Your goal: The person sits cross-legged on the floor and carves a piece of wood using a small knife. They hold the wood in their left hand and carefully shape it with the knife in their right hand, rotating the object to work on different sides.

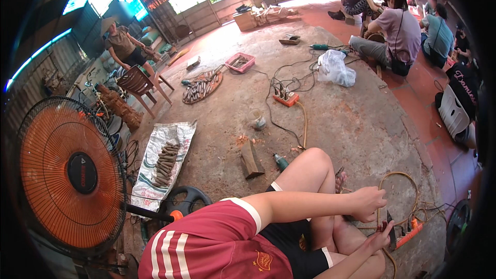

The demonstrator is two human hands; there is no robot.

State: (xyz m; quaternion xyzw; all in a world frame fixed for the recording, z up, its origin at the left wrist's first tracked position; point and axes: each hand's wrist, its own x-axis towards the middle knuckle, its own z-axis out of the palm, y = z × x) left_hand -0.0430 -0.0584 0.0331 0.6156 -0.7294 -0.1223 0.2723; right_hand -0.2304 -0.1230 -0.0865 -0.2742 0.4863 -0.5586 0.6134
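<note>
My left hand (368, 202) reaches out past my raised knee, its fingers curled into a closed grip. Whatever it grips is too small to make out. Just below it, my right hand (378, 238) is closed on a dark, flat, pointed piece (391, 233), whose kind I cannot tell. Beside that piece lies an orange power strip (409, 235) with plugs in it. A yellow cord (400, 173) loops on the floor beyond my hands. Near my knee is a green power tool (280, 162), next to a wooden block (251, 159).
A large orange fan (70, 175) stands at left. A white sack (160, 175) bears several brown sticks. Farther off are a plastic cup (258, 120), another orange power strip (286, 98), a tray of pieces (202, 88), a pink basket (251, 64) and a plastic bag (336, 68). Several people sit at right.
</note>
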